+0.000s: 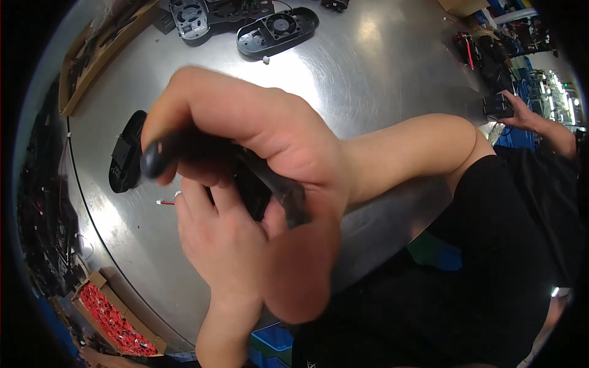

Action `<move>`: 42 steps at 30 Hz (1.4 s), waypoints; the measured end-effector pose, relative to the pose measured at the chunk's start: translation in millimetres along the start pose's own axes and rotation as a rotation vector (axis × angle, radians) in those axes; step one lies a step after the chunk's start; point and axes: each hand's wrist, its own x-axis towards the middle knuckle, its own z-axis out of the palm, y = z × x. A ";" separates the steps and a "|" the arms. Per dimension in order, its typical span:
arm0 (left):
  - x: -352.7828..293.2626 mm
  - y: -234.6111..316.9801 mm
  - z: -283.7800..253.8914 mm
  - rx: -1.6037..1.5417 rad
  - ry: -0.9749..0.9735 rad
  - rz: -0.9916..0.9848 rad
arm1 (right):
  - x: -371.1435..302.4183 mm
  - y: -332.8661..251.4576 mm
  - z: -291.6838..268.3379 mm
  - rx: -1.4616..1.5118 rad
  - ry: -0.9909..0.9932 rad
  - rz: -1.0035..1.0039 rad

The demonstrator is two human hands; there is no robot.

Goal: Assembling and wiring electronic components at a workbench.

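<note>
The person holds a black, elongated plastic housing with a rounded end [161, 158] up close in front of the face, above the round, shiny steel bench [380, 55]. The right hand [257, 132] wraps over the top of the piece, its fingers closed around it. The left hand [224, 236] supports it from below, fingers curled against its underside. Both hands are closed on the same piece.

I judge the housing to be light and stiff, a thin moulded shell. Its smooth surface may slip a little, and thin edges could crack if squeezed hard. The safest hold seems to be along the long sides, near the middle, as now.

On the bench, to the left, lies a similar black plastic shell [126, 156], and beside it a small white connector with red wire [165, 202]. At the far edge lie open black housings with small round fans inside [277, 29]. A cardboard box of small red parts [113, 319] stands low on the left. Another person's hand [518, 110] holds a dark object at the right.
</note>
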 end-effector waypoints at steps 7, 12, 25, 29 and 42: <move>3.6 5.5 1.6 0.009 0.040 0.013 | -10.0 0.2 -14.1 0.267 -0.002 0.163; 2.1 4.4 -0.1 0.073 0.023 0.039 | -11.5 11.3 -13.4 0.243 -0.027 0.170; 31.1 -28.7 -14.5 -0.133 -0.091 0.154 | 22.4 5.7 -37.5 0.340 -0.350 0.464; 35.2 -36.6 -16.6 -0.188 -0.135 0.275 | 25.6 10.4 -40.5 0.475 -0.481 0.585; 40.9 8.6 -22.3 -0.980 -0.197 0.181 | 29.4 6.5 -34.9 0.608 -0.736 0.548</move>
